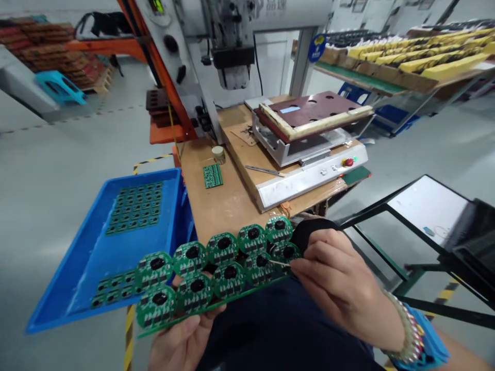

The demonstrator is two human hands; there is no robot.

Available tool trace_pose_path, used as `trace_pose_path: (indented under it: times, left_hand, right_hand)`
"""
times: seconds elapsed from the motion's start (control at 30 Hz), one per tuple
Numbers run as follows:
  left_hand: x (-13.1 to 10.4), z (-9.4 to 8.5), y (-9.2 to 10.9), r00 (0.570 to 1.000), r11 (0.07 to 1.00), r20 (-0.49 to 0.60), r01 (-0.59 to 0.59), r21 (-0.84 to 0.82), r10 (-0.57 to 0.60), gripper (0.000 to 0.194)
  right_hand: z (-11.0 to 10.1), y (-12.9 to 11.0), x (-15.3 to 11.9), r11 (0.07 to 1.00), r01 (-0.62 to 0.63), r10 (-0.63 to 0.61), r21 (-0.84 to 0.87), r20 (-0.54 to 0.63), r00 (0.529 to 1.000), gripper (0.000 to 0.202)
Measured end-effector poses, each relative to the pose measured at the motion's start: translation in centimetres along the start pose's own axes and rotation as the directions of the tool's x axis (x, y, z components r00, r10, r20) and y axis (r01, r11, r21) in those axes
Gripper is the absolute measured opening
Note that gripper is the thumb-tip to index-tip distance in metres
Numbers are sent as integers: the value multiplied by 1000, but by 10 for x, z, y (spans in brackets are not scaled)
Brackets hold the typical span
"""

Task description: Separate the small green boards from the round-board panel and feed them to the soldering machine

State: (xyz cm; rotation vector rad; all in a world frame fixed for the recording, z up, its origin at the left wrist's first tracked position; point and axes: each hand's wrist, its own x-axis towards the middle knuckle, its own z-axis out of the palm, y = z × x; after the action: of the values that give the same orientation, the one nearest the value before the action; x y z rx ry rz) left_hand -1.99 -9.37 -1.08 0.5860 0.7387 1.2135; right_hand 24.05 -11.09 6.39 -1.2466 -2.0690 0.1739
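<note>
A green circuit board panel [229, 281] with two rows of round boards, each bearing a black blob, is held tilted in front of my body. My left hand [183, 335] grips its lower left edge, thumb in front and fingers partly hidden behind it. My right hand [340, 283] is closed in a pinch on a thin pale stick [279, 264]. The stick's tip is over a black blob on the lower row, toward the right end; whether it touches cannot be made out.
At left is a blue tray [87, 216] holding more panels. On the workbench [204, 206] lie a small green board [213, 176], a small round container [218, 154] and tweezers [265, 170]. A press machine [234, 56] with a brown fixture plate [309, 111] stands behind; a dark metal frame [371, 211] is at right.
</note>
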Motion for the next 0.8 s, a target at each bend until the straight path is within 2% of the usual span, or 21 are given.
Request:
trace_pose_path:
  times: [0.13, 0.4, 0.6, 0.8]
  left_hand:
    - [1, 6, 0, 1000, 1000, 23, -2, -19, 3, 51]
    - [-5, -11, -5, 996, 997, -44, 74, -32, -75, 57]
    - [-5, -4, -5, 996, 998, -66, 59, -26, -61, 60]
    - [-6, -2, -3, 995, 996, -55, 81, -24, -82, 49]
  right_hand:
    - [1, 0, 2, 1000, 2, -2, 0, -15, 1000, 18]
    - [5, 0, 2, 1000, -5, 5, -2, -10, 1000, 16]
    - [8, -1, 2, 1000, 19, -19, -11, 8, 1000, 18]
    - [8, -2, 2, 999, 27, -27, -19, 6, 1000, 16]
